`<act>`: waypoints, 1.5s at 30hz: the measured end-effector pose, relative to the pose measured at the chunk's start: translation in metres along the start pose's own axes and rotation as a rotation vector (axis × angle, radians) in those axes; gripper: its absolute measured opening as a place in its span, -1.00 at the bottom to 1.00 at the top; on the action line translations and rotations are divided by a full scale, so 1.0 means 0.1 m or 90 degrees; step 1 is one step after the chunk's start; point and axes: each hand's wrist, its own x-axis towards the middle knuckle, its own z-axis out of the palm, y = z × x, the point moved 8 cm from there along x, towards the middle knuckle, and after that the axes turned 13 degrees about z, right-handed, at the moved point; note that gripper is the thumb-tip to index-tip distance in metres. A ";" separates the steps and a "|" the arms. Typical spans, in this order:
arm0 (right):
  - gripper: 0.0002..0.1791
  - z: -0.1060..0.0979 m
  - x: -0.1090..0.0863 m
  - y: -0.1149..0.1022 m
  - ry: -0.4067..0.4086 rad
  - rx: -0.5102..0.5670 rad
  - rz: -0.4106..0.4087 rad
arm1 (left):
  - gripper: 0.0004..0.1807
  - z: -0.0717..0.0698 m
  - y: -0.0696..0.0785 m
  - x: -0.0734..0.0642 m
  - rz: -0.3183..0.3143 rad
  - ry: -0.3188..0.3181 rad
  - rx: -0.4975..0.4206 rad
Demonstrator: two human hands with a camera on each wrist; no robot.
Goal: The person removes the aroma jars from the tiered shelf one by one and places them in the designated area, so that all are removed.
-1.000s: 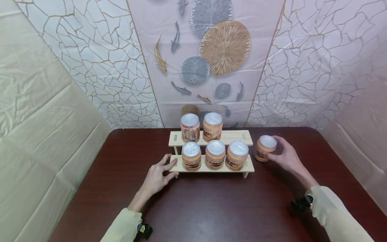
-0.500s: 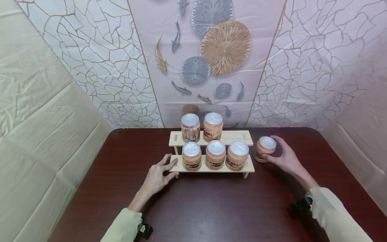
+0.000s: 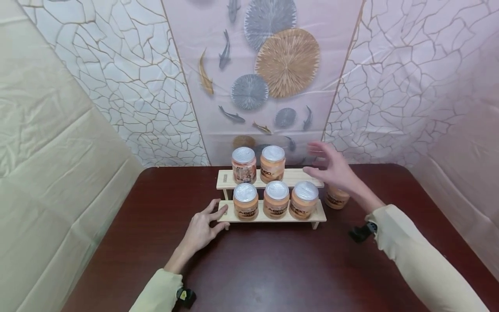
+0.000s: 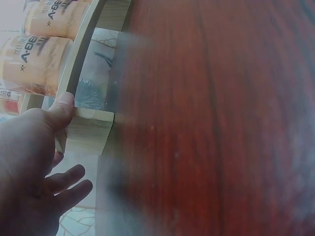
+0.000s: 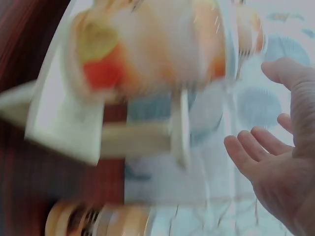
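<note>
Your right hand (image 3: 331, 168) has just left the orange, lidded cylindrical jar (image 3: 336, 200); grip apart, near the pale wooden upper shelf (image 3: 295, 176). Jar now unheld on the dark-red bench (image 3: 265, 260), right of the shelves: upright, axis vertical, print toward you. Your left hand (image 3: 200, 227) pinches the pale wooden lower shelf (image 3: 321, 213), long axis left-right.

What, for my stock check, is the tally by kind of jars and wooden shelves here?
Jars: 6 (2 on the upper shelf, 3 on the lower shelf, 1 on the table)
Wooden shelves: 2
Total: 8
</note>
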 end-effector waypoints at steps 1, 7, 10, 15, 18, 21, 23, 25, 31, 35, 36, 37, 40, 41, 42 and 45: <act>-0.21 0.05 0.03 -0.04 -0.009 0.009 0.004 | -0.42 0.01 0.00 0.00 0.003 0.001 0.002; -0.25 0.28 0.16 -0.15 -0.052 0.037 0.025 | -0.43 0.01 0.01 -0.01 0.006 0.007 0.005; -0.24 0.38 0.20 -0.18 -0.074 0.036 0.033 | -0.43 0.00 0.00 -0.01 0.005 0.006 0.005; -0.22 0.49 0.28 -0.22 -0.100 0.042 0.042 | -0.43 -0.02 0.00 -0.01 -0.004 0.006 0.001; -0.21 0.54 0.33 -0.24 -0.110 0.060 0.032 | -0.44 -0.03 -0.01 0.00 -0.010 0.005 0.001; -0.19 0.59 0.36 -0.27 -0.115 0.066 0.019 | -0.43 -0.02 -0.01 -0.01 -0.009 0.004 0.007; -0.18 0.62 0.38 -0.27 -0.117 0.063 0.013 | -0.43 -0.02 -0.01 -0.01 -0.006 0.004 0.008; -0.16 0.64 0.39 -0.28 -0.116 0.055 0.009 | -0.44 -0.02 -0.02 -0.01 -0.005 0.005 0.009; -0.15 0.66 0.41 -0.28 -0.108 0.030 0.008 | -0.43 0.00 -0.03 -0.01 -0.007 0.001 0.004; -0.16 0.67 0.40 -0.26 -0.106 0.022 0.009 | -0.43 0.01 -0.03 -0.02 -0.005 0.000 0.006; -0.17 0.67 0.40 -0.26 -0.107 0.025 0.009 | -0.43 0.01 -0.03 -0.02 -0.004 0.002 0.005; -0.17 0.67 0.40 -0.25 -0.106 0.026 0.012 | -0.43 0.01 -0.03 -0.01 -0.004 0.002 0.005; -0.18 0.67 0.40 -0.24 -0.104 0.028 0.010 | -0.43 0.01 -0.03 -0.01 -0.003 0.003 0.006; -0.18 0.66 0.40 -0.23 -0.103 0.028 0.009 | -0.43 0.01 -0.03 -0.01 -0.002 0.003 0.005; -0.18 0.66 0.40 -0.23 -0.102 0.030 0.008 | -0.43 0.01 -0.02 -0.01 -0.002 0.002 0.003; -0.18 0.65 0.39 -0.22 -0.097 0.027 0.004 | -0.43 0.01 -0.02 -0.01 0.003 0.003 0.001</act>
